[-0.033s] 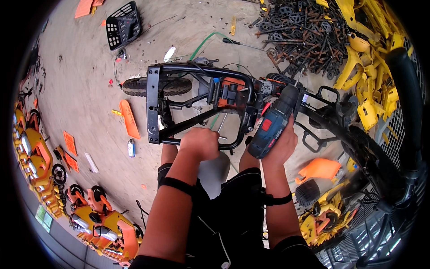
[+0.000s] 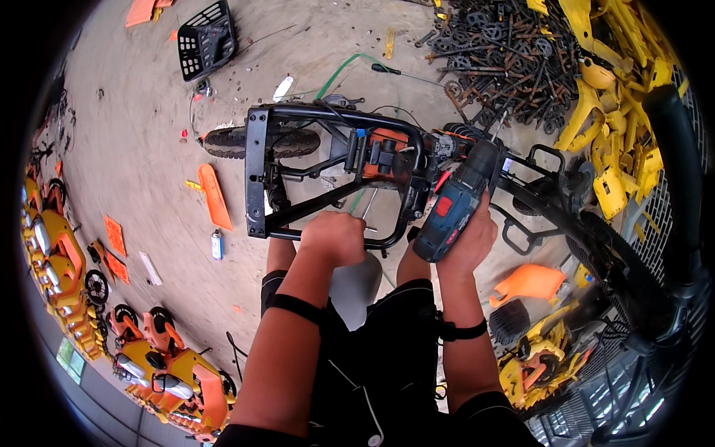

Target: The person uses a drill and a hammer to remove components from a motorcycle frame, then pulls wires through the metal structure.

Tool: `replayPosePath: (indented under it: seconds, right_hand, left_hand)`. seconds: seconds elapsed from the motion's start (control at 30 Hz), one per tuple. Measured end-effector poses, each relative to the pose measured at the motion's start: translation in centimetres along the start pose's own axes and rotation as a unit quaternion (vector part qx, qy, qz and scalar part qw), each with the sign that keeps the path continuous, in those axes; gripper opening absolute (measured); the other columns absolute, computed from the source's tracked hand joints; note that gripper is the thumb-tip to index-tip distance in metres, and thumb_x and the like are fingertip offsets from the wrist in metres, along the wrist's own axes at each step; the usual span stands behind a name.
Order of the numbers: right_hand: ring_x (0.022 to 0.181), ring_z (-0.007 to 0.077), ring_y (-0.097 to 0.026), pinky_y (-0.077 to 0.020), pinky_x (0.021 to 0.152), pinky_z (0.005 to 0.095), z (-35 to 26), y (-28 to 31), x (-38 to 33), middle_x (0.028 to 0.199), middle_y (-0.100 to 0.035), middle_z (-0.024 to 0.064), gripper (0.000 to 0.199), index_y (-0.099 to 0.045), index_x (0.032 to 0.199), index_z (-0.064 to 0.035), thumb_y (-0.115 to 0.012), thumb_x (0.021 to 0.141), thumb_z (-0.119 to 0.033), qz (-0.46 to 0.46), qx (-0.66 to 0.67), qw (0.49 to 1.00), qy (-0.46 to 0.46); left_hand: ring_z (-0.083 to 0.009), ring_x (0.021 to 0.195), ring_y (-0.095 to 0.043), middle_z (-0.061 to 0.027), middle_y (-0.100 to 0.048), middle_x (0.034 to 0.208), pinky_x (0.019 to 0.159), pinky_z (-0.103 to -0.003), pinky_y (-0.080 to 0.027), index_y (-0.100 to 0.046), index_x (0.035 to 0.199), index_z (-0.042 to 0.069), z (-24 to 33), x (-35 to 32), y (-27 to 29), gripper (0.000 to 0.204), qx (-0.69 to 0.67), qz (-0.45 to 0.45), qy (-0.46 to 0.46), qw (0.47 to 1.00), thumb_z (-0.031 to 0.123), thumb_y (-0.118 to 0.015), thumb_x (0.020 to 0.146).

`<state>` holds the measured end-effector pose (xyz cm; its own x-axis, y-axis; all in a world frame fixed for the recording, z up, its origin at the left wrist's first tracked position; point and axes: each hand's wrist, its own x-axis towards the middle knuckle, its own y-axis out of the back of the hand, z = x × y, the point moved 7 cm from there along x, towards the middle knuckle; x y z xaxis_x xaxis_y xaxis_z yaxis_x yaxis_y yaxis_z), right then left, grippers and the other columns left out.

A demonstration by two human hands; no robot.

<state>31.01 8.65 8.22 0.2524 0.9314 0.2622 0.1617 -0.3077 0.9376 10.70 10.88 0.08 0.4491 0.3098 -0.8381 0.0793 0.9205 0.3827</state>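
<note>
In front of me stands a partly stripped bike with a black tubular frame (image 2: 313, 205). My right hand (image 2: 477, 235) is wrapped round a dark blue cordless drill (image 2: 454, 212) with a red patch on it. The drill points up and away over the right part of the bike, and what its tip meets is hard to make out. My left hand (image 2: 335, 238) is a fist against the near rail of the frame. Beside its knuckles a thin bare metal rod (image 2: 370, 205) sticks up, and the fingers hide its lower end.
A tyred wheel (image 2: 298, 141) lies under the frame's left part. Rusty cranks and chainrings (image 2: 506, 59) are heaped at far right, beside yellow body panels (image 2: 611, 149). An orange panel (image 2: 214, 197), a spray can (image 2: 217, 244) and a black basket (image 2: 207, 41) are on the left floor.
</note>
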Motion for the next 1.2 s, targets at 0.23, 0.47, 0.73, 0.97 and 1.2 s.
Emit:
replayPosePath:
  seconds: [0.23,0.47,0.73,0.97,1.2]
  right_hand:
    - [0.086,0.0267,-0.066,-0.0405,0.086,0.0367,-0.1,-1.4,1.5,0.104,-0.070,0.0112,0.072,-0.047,0.146,0.0055,-0.072,0.083,-0.017,-0.028,-0.043,0.996,0.075]
    - [0.089,0.0238,-0.066,-0.0390,0.086,0.0371,-0.2,-1.2,2.5,0.105,-0.070,0.0105,0.071,-0.047,0.148,0.0043,-0.071,0.084,-0.016,-0.029,-0.067,0.989,0.125]
    - [0.090,0.0224,-0.065,-0.0383,0.087,0.0365,-1.0,-1.7,3.3,0.105,-0.070,0.0079,0.071,-0.047,0.148,0.0022,-0.070,0.084,-0.016,-0.039,-0.079,0.988,0.129]
    - [0.096,0.0281,-0.067,-0.0398,0.092,0.0390,-0.7,0.5,3.4,0.112,-0.070,0.0113,0.065,-0.051,0.145,-0.0024,-0.071,0.085,-0.017,-0.018,-0.063,0.994,0.086]
    - [0.087,0.0124,-0.061,-0.0524,0.079,0.0300,4.1,3.6,-2.0,0.110,-0.066,0.0059,0.045,-0.057,0.135,-0.0027,-0.069,0.092,-0.001,-0.183,0.264,0.919,-0.229]
  left_hand:
    - [-0.0366,0.105,-0.071,-0.0140,-0.075,0.109,0.092,-0.046,-0.059,-0.078,0.106,0.013,-0.1,0.0,-0.2,0.033,-0.015,-0.033,0.008,0.999,0.018,-0.060,0.079]
    - [-0.0365,0.104,-0.071,-0.0156,-0.075,0.107,0.091,-0.044,-0.058,-0.078,0.102,0.011,-0.5,0.1,-0.6,0.031,-0.031,-0.016,0.011,0.999,0.018,-0.060,0.078]
    - [-0.0373,0.097,-0.072,-0.0171,-0.075,0.099,0.090,-0.044,-0.058,-0.078,0.099,0.010,-0.7,0.1,-0.6,0.030,-0.042,0.005,0.006,0.999,0.021,-0.064,0.075]
    - [-0.0373,0.098,-0.073,-0.0169,-0.076,0.101,0.090,-0.044,-0.058,-0.078,0.099,0.009,-0.8,0.3,-0.8,0.030,-0.042,-0.016,-0.002,0.999,0.019,-0.062,0.075]
    - [-0.0346,0.103,-0.073,-0.0156,-0.076,0.106,0.092,-0.042,-0.058,-0.079,0.100,0.007,-0.6,-0.2,-0.4,0.030,-0.048,-0.020,-0.001,0.999,0.016,-0.060,0.078]
